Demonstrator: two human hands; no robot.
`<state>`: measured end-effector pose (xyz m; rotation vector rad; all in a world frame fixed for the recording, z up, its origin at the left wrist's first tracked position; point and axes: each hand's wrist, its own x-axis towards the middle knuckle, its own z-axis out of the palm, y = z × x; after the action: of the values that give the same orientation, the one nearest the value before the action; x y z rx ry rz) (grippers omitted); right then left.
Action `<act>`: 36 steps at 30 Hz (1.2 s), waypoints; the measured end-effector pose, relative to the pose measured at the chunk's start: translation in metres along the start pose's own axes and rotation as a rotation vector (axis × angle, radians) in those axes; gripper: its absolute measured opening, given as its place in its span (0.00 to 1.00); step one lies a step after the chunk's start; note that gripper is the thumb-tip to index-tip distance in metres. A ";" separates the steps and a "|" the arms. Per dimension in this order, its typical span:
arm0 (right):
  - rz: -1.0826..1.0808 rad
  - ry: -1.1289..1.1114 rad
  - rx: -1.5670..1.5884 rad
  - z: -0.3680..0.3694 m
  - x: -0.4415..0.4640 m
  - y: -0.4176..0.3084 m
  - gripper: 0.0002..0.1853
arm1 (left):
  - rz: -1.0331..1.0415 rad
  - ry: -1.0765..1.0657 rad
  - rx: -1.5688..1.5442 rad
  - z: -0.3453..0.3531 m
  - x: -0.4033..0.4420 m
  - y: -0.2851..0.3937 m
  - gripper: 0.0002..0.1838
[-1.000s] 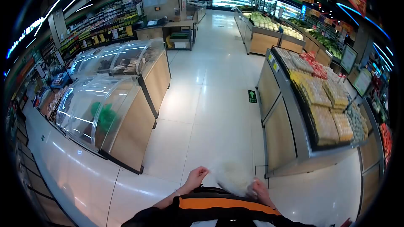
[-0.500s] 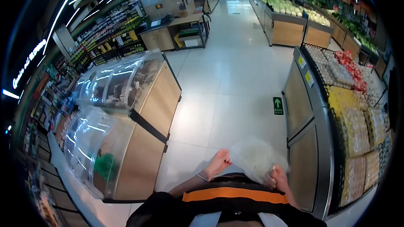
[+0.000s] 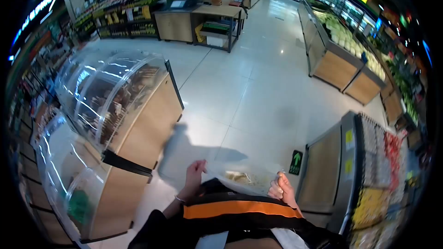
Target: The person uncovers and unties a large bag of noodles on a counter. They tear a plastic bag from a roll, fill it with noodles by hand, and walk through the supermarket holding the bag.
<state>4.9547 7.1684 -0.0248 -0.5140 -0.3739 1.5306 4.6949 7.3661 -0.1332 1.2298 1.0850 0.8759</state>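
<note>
A clear plastic bag (image 3: 240, 177) stretches between my two hands in front of my waist, with something pale and brownish showing in it that I cannot identify. My left hand (image 3: 195, 175) pinches its left end, a thin band around the wrist. At the opposite end, my right hand (image 3: 282, 188) has its fingers curled closed around the plastic. An orange stripe (image 3: 240, 210) on my dark clothing runs just below the bag.
Bins with clear curved covers (image 3: 110, 87) stand on the left. An egg display (image 3: 374, 157) is close on the right. Farther off are a vegetable stand (image 3: 341, 32) and a wooden desk (image 3: 217, 11). A green exit sign (image 3: 296, 162) marks the tiled floor.
My view has turned and moved forward along the aisle. My hands have shifted left in view and spread slightly farther apart, and the bag now hangs stretched between them.
</note>
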 end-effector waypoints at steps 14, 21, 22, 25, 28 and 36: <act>-0.028 0.081 -0.251 -0.105 0.422 -0.182 0.09 | -0.030 0.332 -0.497 0.103 0.468 0.096 0.09; 0.187 -0.023 -0.343 -0.088 0.690 -0.308 0.12 | -0.209 0.539 -0.505 0.102 0.618 0.170 0.12; 0.200 -0.053 -0.384 -0.073 0.728 -0.319 0.11 | -0.237 0.524 -0.511 0.100 0.635 0.182 0.13; 0.255 -0.186 -0.457 -0.053 0.852 -0.333 0.11 | -0.372 0.609 -0.449 0.080 0.703 0.194 0.18; 0.462 -0.171 -0.479 -0.040 0.958 -0.309 0.12 | -0.579 0.613 -0.450 0.039 0.768 0.165 0.19; 0.553 -0.239 -0.580 -0.031 1.190 -0.291 0.12 | -0.761 0.304 -0.051 -0.043 0.971 0.138 0.30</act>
<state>5.2389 8.3602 0.0020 -0.9451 -0.9340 2.0277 4.9294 8.3196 -0.1518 0.5549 1.6103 0.4916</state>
